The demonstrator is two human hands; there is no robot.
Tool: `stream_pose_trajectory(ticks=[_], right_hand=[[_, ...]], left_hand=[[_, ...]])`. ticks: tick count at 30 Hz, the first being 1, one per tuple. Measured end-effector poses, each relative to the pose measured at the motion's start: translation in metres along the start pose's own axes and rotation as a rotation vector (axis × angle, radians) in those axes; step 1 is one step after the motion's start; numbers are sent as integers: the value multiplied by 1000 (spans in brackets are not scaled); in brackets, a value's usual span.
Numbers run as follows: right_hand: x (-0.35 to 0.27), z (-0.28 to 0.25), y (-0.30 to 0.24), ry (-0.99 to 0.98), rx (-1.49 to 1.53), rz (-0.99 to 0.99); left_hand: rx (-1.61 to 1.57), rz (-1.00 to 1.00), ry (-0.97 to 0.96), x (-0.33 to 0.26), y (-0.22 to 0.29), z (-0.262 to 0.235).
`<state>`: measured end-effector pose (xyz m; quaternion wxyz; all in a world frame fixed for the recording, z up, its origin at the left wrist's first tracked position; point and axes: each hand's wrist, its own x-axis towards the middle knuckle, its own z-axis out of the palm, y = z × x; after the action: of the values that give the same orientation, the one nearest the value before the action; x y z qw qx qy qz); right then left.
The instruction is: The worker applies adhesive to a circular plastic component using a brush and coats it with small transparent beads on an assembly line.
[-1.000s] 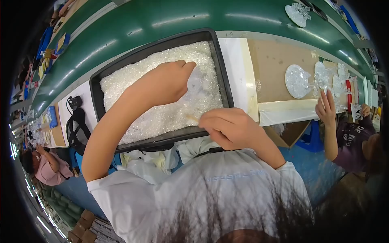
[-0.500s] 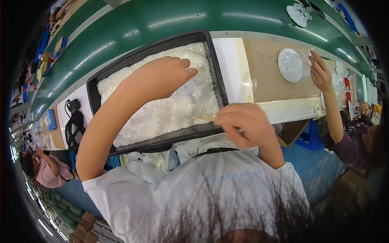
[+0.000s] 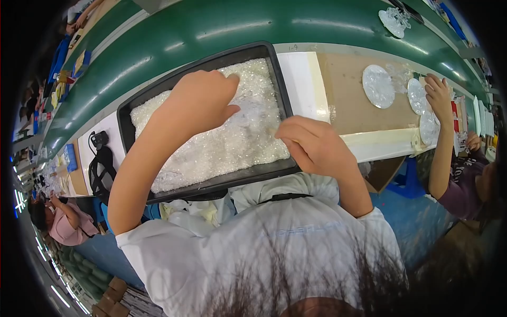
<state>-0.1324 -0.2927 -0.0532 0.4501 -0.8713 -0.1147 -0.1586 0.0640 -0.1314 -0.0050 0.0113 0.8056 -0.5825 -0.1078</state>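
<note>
A black rectangular tray (image 3: 283, 87) holds a bed of clear, glittering beads or granules (image 3: 211, 153). My left hand (image 3: 203, 100) hangs over its far middle, fingers curled and thumb pointing right. Whatever sits in that hand, if anything, is hidden or lost against the sparkle. At the tray's right rim, my right hand (image 3: 317, 145) pinches with thumb and forefinger. The thin tan stick seen there a moment ago barely shows at these fingertips now, blurred against the beads.
Brown board (image 3: 346, 90) covers the bench to the right, with a round clear sparkling piece (image 3: 378, 86) on it. A co-worker's hand (image 3: 438, 98) is beside more such discs. Black straps (image 3: 100, 169) lie left of the tray. Green surface (image 3: 232, 26) runs behind.
My right hand has moved up and slightly forward, and the tan stick has nearly vanished from sight. My left hand has shifted a little left and turned. The co-worker's hand has moved right.
</note>
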Motion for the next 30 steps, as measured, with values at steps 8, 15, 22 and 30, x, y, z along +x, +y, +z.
stream_pose_trajectory(ticks=[8, 15, 22, 30], right_hand=[[-7, -10, -2, -204, 135, 32], [-8, -1, 5, -103, 148, -74], [-16, -12, -2, 74, 36, -125], [11, 3, -1, 88, -236, -85]], left_hand=[[304, 210, -78, 4, 2, 12], [381, 380, 20, 11, 4, 24], [572, 616, 63, 11, 10, 24], [114, 244, 313, -7, 11, -7]])
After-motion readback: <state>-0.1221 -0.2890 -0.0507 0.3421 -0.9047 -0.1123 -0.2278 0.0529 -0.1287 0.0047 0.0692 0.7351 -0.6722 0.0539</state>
